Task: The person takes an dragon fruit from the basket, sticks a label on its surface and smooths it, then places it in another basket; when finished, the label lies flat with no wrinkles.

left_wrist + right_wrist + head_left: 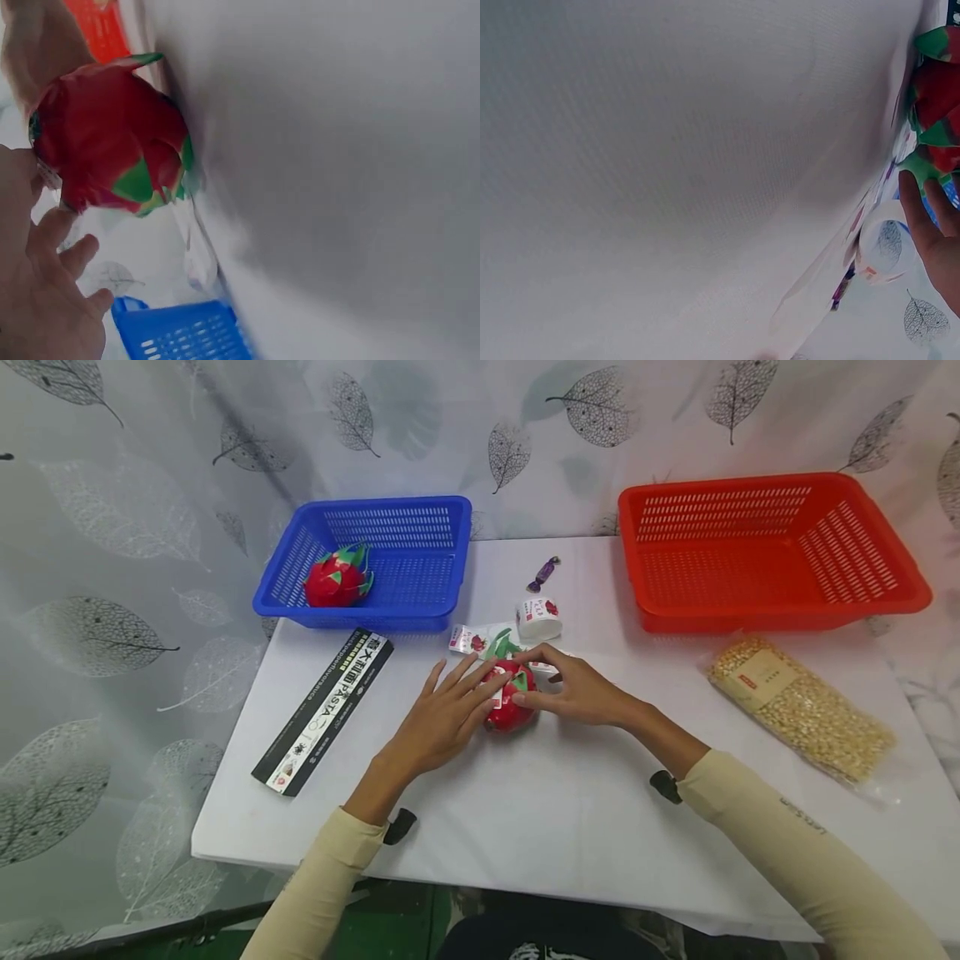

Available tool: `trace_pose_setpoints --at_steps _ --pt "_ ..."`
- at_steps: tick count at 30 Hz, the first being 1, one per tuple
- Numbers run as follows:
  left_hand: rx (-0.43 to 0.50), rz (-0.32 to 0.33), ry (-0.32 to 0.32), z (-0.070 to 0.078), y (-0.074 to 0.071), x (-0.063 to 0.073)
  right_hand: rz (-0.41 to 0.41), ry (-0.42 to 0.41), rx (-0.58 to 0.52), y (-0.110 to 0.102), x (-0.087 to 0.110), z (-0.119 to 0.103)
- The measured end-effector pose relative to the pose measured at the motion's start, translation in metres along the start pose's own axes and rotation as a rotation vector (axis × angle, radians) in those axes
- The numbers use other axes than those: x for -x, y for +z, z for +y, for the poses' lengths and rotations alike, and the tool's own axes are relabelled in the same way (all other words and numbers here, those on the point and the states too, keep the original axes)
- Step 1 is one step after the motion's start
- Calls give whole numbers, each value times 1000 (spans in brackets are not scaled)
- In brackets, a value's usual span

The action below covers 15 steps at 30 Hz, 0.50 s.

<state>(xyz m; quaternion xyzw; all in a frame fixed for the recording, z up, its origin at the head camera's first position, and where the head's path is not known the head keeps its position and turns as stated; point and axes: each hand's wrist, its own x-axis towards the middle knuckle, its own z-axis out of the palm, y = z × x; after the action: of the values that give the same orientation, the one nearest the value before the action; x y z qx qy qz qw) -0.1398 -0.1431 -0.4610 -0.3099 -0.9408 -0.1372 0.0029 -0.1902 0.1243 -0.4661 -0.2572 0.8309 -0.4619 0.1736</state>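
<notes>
A red dragon fruit (510,714) with green leaf tips and a white label is on the white table between both hands. My left hand (442,722) lies against its left side, fingers spread and mostly straight. From the right, my right hand (577,689) holds the fruit, thumb on its front and index finger by the leafy top. In the left wrist view, the dragon fruit (112,142) shows its red skin near the spread left fingers. The right wrist view catches right fingers (921,217) at a green leaf tip, with the thumb out of sight.
Behind the fruit are a white printed roll (538,620), a flat printed packet (468,639) and a purple-wrapped candy (543,574). The blue basket (405,618) holds another dragon fruit (337,581). A black pasta box (322,714), red basket (757,610) and bag of yellow kernels (817,718) flank them.
</notes>
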Motion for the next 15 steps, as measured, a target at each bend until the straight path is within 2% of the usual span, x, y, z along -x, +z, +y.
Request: trace_pose_setpoints --at_steps 2,5,10,15 --pt "49 -13 -36 2 1 0 0 -1 -3 0 0 0" --pt "72 -20 -70 6 2 5 -3 -2 -8 0 1 0" --pt "53 -52 -58 11 5 15 4 -4 -12 -1 2 0" --pt "106 -109 -77 13 13 18 7 -14 -25 -1 2 1"
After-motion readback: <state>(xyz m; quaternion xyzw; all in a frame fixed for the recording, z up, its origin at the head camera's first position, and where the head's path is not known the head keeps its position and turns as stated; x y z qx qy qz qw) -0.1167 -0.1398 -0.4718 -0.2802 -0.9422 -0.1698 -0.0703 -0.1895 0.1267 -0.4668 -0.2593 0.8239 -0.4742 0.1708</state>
